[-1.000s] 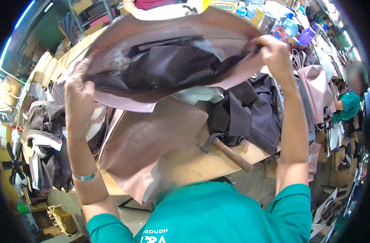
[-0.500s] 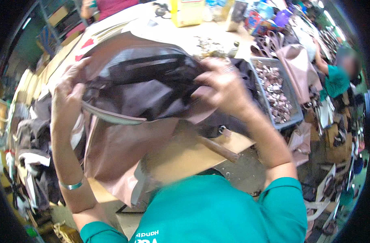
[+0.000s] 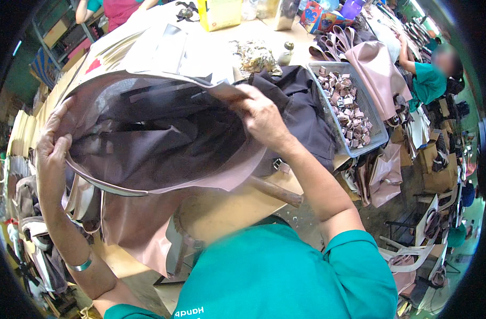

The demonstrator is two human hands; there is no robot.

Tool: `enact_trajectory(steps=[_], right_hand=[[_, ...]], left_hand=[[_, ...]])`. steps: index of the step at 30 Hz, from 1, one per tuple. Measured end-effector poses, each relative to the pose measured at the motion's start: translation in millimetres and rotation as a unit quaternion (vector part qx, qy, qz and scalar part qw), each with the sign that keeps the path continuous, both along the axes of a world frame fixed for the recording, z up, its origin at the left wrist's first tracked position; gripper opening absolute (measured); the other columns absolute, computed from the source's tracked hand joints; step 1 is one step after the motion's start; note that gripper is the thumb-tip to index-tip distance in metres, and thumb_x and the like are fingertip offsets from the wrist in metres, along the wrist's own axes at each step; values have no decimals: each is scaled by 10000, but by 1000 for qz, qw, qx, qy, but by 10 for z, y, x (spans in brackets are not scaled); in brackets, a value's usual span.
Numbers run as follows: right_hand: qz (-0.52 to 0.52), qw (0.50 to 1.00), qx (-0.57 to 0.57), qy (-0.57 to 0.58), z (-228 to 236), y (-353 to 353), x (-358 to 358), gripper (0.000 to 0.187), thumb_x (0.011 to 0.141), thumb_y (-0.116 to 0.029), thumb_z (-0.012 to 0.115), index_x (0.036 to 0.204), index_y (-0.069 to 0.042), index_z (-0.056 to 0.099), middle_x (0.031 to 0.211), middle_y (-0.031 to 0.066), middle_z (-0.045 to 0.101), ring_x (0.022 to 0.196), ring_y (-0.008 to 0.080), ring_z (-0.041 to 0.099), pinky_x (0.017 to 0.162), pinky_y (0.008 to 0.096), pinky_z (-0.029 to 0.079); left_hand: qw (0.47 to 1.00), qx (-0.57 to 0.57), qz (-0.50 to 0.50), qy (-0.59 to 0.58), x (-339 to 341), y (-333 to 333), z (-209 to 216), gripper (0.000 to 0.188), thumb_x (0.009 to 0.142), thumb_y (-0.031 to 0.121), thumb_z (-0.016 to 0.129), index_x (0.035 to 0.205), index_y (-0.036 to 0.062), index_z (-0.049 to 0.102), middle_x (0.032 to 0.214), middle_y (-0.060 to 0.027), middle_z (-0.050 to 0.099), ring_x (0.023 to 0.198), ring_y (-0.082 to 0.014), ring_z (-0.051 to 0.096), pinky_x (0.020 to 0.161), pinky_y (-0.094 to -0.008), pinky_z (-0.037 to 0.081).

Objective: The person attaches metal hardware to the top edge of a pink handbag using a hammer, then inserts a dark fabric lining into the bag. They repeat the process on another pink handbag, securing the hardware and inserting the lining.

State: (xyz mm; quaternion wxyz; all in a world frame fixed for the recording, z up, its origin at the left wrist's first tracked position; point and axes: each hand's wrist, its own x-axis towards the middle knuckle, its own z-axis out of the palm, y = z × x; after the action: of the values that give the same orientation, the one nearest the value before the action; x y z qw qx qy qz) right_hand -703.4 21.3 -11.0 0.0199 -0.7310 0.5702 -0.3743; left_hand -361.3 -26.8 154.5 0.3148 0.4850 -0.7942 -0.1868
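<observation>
A large mauve-brown bag with a dark cloth lining is spread wide before me, its mouth facing up toward me. At its left side, my left hand pinches the rim, thumb inside. My right hand grips the rim at the upper right, fingers closed on the edge. A mauve leather piece hangs over the table edge below the bag. Dark fabric lies beyond my right hand, and a small buckle on a strap shows under the bag's right side. A wooden stick pokes out near my body.
To the right stands a blue-grey plastic basket filled with small leather tabs with metal parts. Mauve leather is draped behind it. A yellow box and a small jar stand farther back. One co-worker is at right, another far left.
The bag has come nearer and its mouth is spread wider, showing more lining. My left hand moved left and down; my right hand moved left and now holds the rim. The view has shifted.
</observation>
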Motion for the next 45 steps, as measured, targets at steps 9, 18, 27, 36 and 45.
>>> enact_trajectory(steps=[9, 18, 27, 36, 45], right_hand=[[122, 983, -139, 12, 48, 586, 1024, 475, 651, -381, 645, 1023, -96, 568, 1111, 98, 542, 992, 246, 521, 959, 483, 296], [56, 982, -139, 113, 110, 378, 966, 301, 671, -149, 552, 962, -70, 551, 781, 46, 595, 690, 173, 587, 846, 420, 379], [8, 966, -195, 168, 992, 243, 712, 195, 624, -129, 580, 818, -107, 598, 1236, 130, 414, 1095, 304, 420, 935, 511, 272], [150, 983, 110, -8, 971, -570, 272, 351, 717, -9, 486, 1051, -59, 583, 973, 145, 614, 907, 241, 585, 834, 298, 427], [34, 894, 268, -357, 1237, -638, -908, 393, 701, 14, 481, 1093, 13, 509, 875, 32, 574, 714, 121, 548, 696, 223, 447]], left_hand=[[999, -40, -4, -20, -140, -8, 48, 524, 686, 26, 404, 1202, -64, 436, 1223, -144, 471, 1164, -204, 409, 1010, -285, 242], [999, -3, -6, 49, -116, 138, 108, 482, 732, -10, 404, 1211, -51, 430, 1213, -142, 474, 1147, -187, 423, 1009, -296, 257], [987, -125, -103, -1, -264, 346, 246, 425, 700, -50, 380, 1095, -31, 535, 1097, -112, 561, 1054, -167, 497, 942, -269, 327], [978, -117, -80, 155, -195, 413, 74, 313, 841, 185, 548, 1100, 10, 541, 1079, -94, 554, 1031, -170, 504, 885, -285, 386], [942, 63, -110, -311, -3, 1641, -1722, 344, 678, 199, 606, 981, 51, 538, 1215, -188, 382, 1169, -347, 343, 877, -458, 380]])
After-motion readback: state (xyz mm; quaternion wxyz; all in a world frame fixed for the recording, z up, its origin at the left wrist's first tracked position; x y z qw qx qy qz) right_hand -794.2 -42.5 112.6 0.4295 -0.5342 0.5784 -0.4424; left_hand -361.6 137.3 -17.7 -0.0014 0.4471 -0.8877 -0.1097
